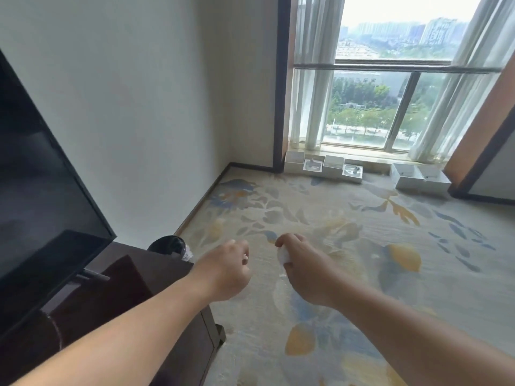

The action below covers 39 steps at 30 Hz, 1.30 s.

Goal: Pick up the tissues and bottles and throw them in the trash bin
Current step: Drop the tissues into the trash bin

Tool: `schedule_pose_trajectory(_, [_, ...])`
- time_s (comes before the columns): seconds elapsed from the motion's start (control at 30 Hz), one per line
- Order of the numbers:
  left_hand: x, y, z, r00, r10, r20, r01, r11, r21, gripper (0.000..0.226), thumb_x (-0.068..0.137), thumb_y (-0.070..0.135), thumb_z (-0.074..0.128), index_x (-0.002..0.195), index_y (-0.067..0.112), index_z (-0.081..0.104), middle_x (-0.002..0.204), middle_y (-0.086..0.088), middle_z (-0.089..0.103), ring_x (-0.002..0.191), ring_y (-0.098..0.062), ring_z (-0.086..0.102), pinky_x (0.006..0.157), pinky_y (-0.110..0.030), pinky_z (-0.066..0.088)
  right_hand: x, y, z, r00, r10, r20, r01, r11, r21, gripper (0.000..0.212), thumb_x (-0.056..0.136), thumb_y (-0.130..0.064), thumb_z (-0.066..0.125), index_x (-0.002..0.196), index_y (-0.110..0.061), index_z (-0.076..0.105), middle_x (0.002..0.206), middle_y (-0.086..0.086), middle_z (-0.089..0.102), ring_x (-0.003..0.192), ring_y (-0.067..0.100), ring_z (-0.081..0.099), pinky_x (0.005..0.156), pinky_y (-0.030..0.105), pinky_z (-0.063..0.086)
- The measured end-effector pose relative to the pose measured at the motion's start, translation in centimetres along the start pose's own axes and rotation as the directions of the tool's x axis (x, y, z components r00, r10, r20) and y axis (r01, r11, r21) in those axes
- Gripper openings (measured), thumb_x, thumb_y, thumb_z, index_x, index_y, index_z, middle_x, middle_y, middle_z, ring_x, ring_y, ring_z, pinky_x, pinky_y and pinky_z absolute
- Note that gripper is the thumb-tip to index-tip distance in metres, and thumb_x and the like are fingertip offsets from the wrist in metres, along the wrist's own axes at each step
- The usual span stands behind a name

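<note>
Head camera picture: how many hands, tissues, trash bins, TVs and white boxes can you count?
Hands: 2, the left hand and the right hand
Tissue, held in the right hand: 1
Trash bin: 1
TV: 1
White boxes by the window: 6
Total: 11

Round black plastic trash bin (167, 245) behind the dark wooden cabinet (195, 355), by the wall — white cardboard boxes (333, 164) on the patterned carpet (362, 227) beneath the window (370, 107).
</note>
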<state>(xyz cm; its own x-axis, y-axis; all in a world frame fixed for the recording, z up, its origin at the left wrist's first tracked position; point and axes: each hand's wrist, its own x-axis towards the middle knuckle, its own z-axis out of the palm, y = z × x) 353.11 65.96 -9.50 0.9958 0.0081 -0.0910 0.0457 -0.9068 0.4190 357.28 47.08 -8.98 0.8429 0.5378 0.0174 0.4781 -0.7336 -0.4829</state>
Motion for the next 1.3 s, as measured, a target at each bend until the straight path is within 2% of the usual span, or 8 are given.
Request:
schedule_pose_trajectory(0.1, [5.9, -3.2, -0.8, 0.999, -0.035, 0.02, 0.035, 0.999, -0.032, 0.017, 0.079, 0.009, 0.036, 0.089, 0.021, 0.043, 0.098, 0.001, 0.045, 0.082, -0.02, 0.048, 0.067, -0.033, 0.041, 6.8, 0.9, 1.0, 0.999, -0.042, 0.022, 0.042, 0.999, 0.0, 0.043, 0.089, -0.006, 0.04, 0.128, -0.025, 0.038, 0.135, -0.003, 0.041, 0.109, 0.016, 0.046, 0.077, 0.018, 0.031])
schedule_pose_trajectory(0.27, [16.2, -7.9, -4.7, 0.995, -0.058, -0.087, 0.052, 0.996, -0.065, 0.025, 0.079, -0.002, 0.03, 0.087, 0.02, 0.041, 0.096, 0.001, 0.04, 0.087, -0.02, 0.044, 0.074, -0.034, 0.043, 18.2, 1.0, 0.2, 0.997, -0.054, 0.06, 0.054, 0.998, -0.011, 0.048, 0.082, -0.009, 0.039, 0.125, -0.03, 0.037, 0.13, -0.007, 0.04, 0.089, 0.014, 0.043, 0.071, 0.023, 0.035])
schedule_pose_trajectory(0.43, [24.0, -12.0, -8.3, 0.985, -0.077, -0.154, 0.067, 0.995, -0.07, 0.024, 0.081, -0.001, 0.032, 0.086, 0.021, 0.041, 0.093, 0.004, 0.038, 0.084, -0.018, 0.045, 0.072, -0.036, 0.045, 28.9, 0.4, -0.8, 0.991, -0.108, 0.075, 0.108, 0.994, 0.007, 0.052, 0.078, -0.006, 0.039, 0.124, -0.03, 0.037, 0.126, -0.008, 0.037, 0.088, 0.015, 0.044, 0.065, 0.02, 0.035])
schedule_pose_trajectory(0.7, [32.8, -21.3, -9.2, 0.937, -0.325, -0.128, 0.314, 0.944, -0.103, 0.03, 0.081, -0.003, 0.037, 0.095, 0.022, 0.041, 0.107, 0.0, 0.043, 0.082, -0.018, 0.051, 0.071, -0.036, 0.047, 44.8, 0.2, 2.6, 0.937, -0.269, 0.225, 0.279, 0.96, -0.013, 0.057, 0.086, -0.002, 0.038, 0.135, -0.03, 0.034, 0.133, -0.008, 0.038, 0.089, 0.011, 0.043, 0.056, 0.015, 0.033])
schedule_pose_trajectory(0.83, [36.6, -25.6, -10.2, 0.839, -0.511, -0.188, 0.486, 0.858, -0.164, 0.028, 0.081, -0.001, 0.038, 0.101, 0.018, 0.04, 0.11, -0.003, 0.048, 0.088, -0.023, 0.054, 0.076, -0.037, 0.047, 53.7, 0.2, 4.3, 0.867, -0.39, 0.309, 0.409, 0.912, 0.004, 0.054, 0.088, -0.008, 0.039, 0.137, -0.029, 0.033, 0.138, -0.006, 0.041, 0.098, 0.014, 0.049, 0.061, 0.018, 0.031])
schedule_pose_trajectory(0.97, [38.8, -29.1, -11.1, 0.714, -0.67, -0.203, 0.639, 0.742, -0.203, 0.025, 0.08, -0.002, 0.039, 0.099, 0.013, 0.04, 0.095, -0.006, 0.053, 0.078, -0.023, 0.053, 0.062, -0.034, 0.04, 61.2, -1.1, 5.8, 0.782, -0.47, 0.41, 0.494, 0.868, 0.053, 0.053, 0.087, -0.01, 0.042, 0.137, -0.026, 0.034, 0.14, -0.004, 0.043, 0.116, 0.021, 0.051, 0.082, 0.031, 0.043])
schedule_pose_trajectory(1.1, [39.1, -32.1, -10.9, 0.605, -0.77, -0.202, 0.727, 0.637, -0.256, 0.028, 0.083, 0.003, 0.046, 0.106, 0.016, 0.041, 0.106, -0.004, 0.048, 0.083, -0.02, 0.052, 0.067, -0.032, 0.044, 66.4, -3.4, 8.9, 0.67, -0.561, 0.486, 0.592, 0.799, 0.105, 0.049, 0.086, -0.007, 0.044, 0.133, -0.022, 0.038, 0.132, -0.001, 0.048, 0.104, 0.019, 0.053, 0.075, 0.027, 0.039])
schedule_pose_trajectory(1.3, [39.1, -39.2, -9.0, 0.471, -0.866, -0.166, 0.803, 0.499, -0.325, 0.035, 0.084, 0.008, 0.046, 0.117, 0.021, 0.046, 0.114, -0.003, 0.04, 0.091, -0.023, 0.054, 0.081, -0.039, 0.048, 72.2, -8.3, 15.6, 0.534, -0.605, 0.59, 0.655, 0.737, 0.163, 0.049, 0.086, -0.006, 0.049, 0.131, -0.022, 0.041, 0.128, 0.0, 0.042, 0.098, 0.023, 0.056, 0.078, 0.033, 0.051])
